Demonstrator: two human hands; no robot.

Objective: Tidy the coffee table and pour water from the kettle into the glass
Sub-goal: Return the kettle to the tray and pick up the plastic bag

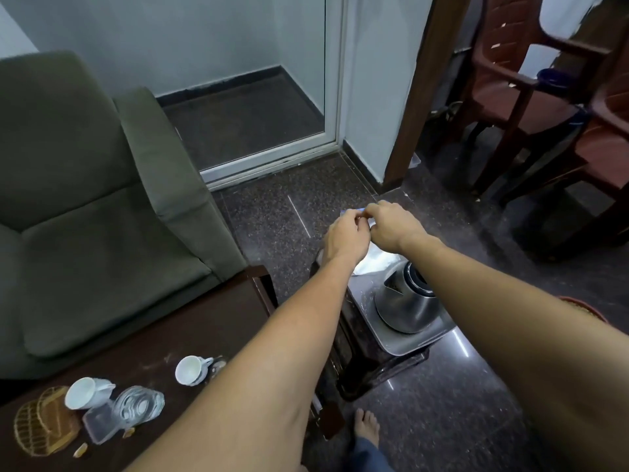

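Two bare forearms reach forward; the left hand point(347, 238) and right hand point(391, 226) meet, fingers of both pinching a small blue-white packet point(352, 210). The kettle point(406, 301) stands on a tray point(408, 347) beyond the desk's point(204, 318) right edge. The glass point(138, 403) sits beside a cup point(86, 393) near the desk's left end

olive-green armchair point(85, 185), steel-grey kettle point(405, 301), white cups point(190, 369)

Arms outstretched; left hand point(347, 238), right hand point(391, 226) pinch bluish item point(350, 210) together.
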